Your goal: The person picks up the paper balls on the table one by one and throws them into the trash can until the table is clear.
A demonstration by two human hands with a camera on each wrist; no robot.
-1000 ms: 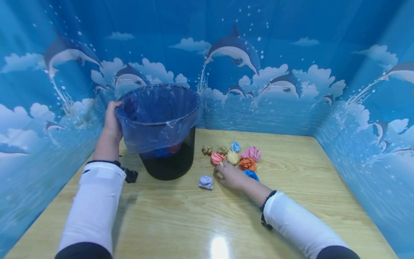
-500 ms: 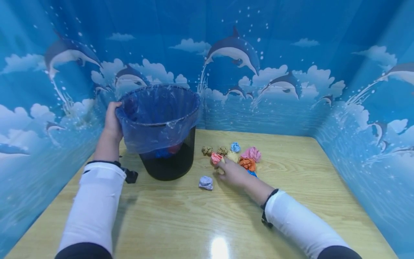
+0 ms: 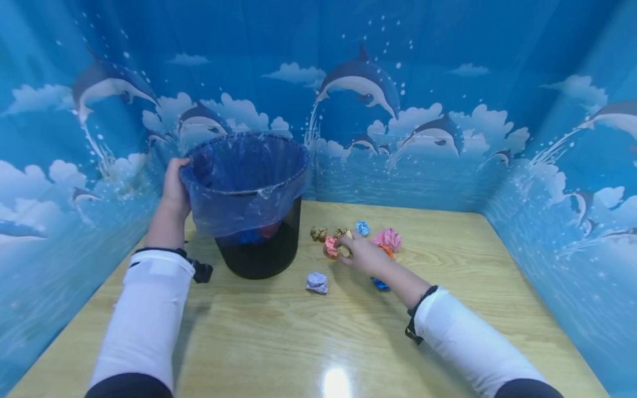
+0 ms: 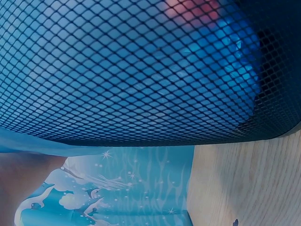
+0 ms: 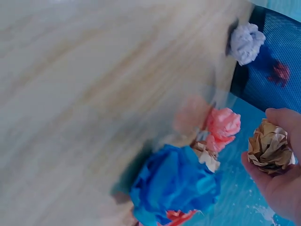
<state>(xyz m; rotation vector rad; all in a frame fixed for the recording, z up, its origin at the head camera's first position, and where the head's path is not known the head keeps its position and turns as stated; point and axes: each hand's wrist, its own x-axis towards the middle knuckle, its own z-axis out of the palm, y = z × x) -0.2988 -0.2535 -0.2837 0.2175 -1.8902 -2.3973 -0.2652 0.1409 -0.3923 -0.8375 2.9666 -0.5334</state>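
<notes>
My left hand (image 3: 175,188) grips the rim of a black mesh wastebasket (image 3: 273,251) lined with a translucent blue bag (image 3: 234,213). Through the mesh in the left wrist view, red and blue crumpled things (image 4: 230,70) show inside. My right hand (image 3: 365,257) pinches a tan crumpled paper ball (image 5: 269,147) between thumb and fingers, above the table. In the head view that ball is mostly hidden by the fingers. A coral paper ball (image 3: 330,247) lies just left of the fingertips, and a lavender one (image 3: 317,282) sits apart, closer to the wastebasket.
Around the right hand lie more paper balls: brown (image 3: 318,233), light blue (image 3: 362,228), pink (image 3: 387,239), orange (image 3: 386,251) and dark blue (image 3: 380,284). A dolphin-print curtain (image 3: 423,166) encloses the wooden table (image 3: 278,337) at the back and sides.
My right hand has risen from the table with the tan paper ball, uncovering more of the dark blue ball below the wrist. The left hand and wastebasket have stayed put.
</notes>
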